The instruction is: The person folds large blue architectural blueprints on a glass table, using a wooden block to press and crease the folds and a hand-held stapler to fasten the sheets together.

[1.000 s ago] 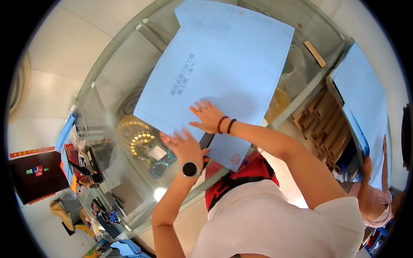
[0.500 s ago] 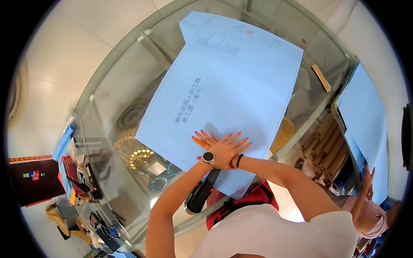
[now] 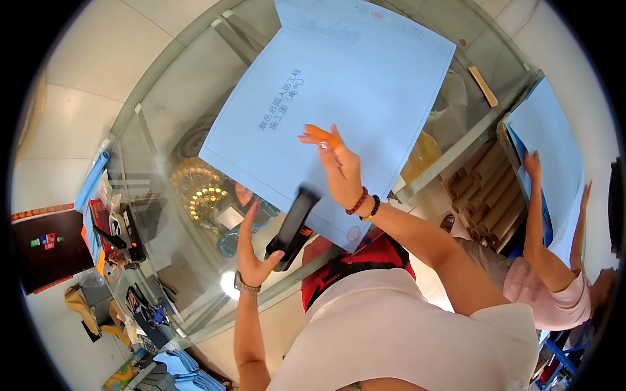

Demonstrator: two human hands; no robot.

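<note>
A large light-blue printed sheet (image 3: 358, 91) lies on the glass table, its near corner reaching the table edge. My right hand (image 3: 339, 166) is raised above the sheet, fingers extended and apart, with an orange finger cover on one finger and nothing held. At the near edge of the sheet stands a long black tool (image 3: 293, 225) that looks like a heavy stapler, slightly blurred. My left hand (image 3: 254, 254) is beside it with fingers spread. The thumb tip appears to touch the tool's near end; the fingers do not wrap round it.
On the right, another person's hands (image 3: 533, 166) rest at a stack of blue sheets (image 3: 551, 137) above brown cardboard tubes (image 3: 489, 195). A flat wooden strip (image 3: 482, 86) lies on the table. Pens and boxes crowd the left side. Gold ornaments (image 3: 202, 189) show through the glass.
My hands, stacked one over the other at the tool, have come apart. The left moved down and left beside the tool; the right lifted off. The other person's hands shifted on the blue stack.
</note>
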